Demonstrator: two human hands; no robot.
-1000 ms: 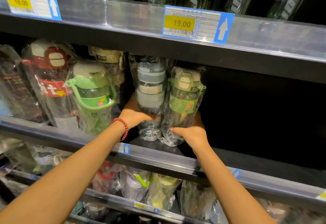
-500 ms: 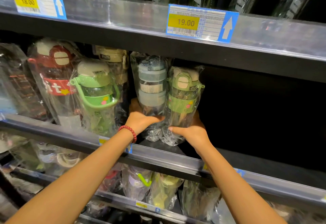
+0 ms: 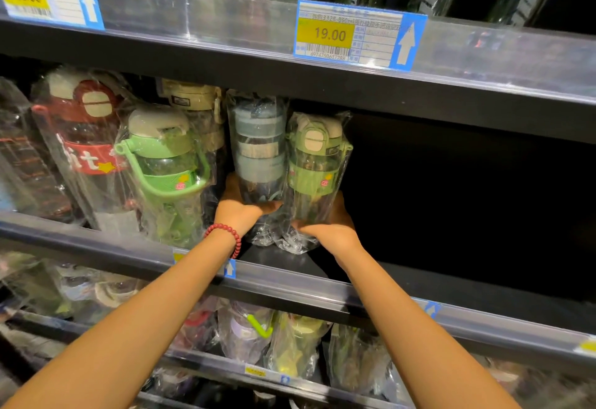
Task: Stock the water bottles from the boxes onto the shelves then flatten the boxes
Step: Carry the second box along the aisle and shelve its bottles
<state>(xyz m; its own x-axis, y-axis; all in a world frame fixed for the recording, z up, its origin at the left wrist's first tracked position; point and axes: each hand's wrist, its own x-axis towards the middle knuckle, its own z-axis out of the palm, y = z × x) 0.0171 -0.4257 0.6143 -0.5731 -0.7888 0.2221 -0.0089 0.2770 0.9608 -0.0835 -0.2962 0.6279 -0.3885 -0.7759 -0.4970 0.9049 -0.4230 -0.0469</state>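
Two bagged water bottles stand upright side by side on the middle shelf [image 3: 290, 283]. My left hand [image 3: 238, 208] grips the lower part of the grey-blue bottle [image 3: 259, 150]. My right hand [image 3: 329, 228] grips the base of the green bottle [image 3: 317, 163] right of it. Both bottles are wrapped in clear plastic, and their bottoms touch the shelf board. A red bead bracelet sits on my left wrist.
Left of the pair stand a larger green bottle [image 3: 164, 163], a cream-lidded one [image 3: 193, 99] behind it and a red one [image 3: 80, 137]. The shelf to the right is dark and bare [image 3: 451, 215]. A 19.00 price tag [image 3: 358, 34] hangs above. More bagged bottles fill the lower shelf [image 3: 258, 341].
Both hands have stayed on the two bottles, and the pair has shifted very little. The view has drifted slightly, so the shelf sits a bit further right in the frame.
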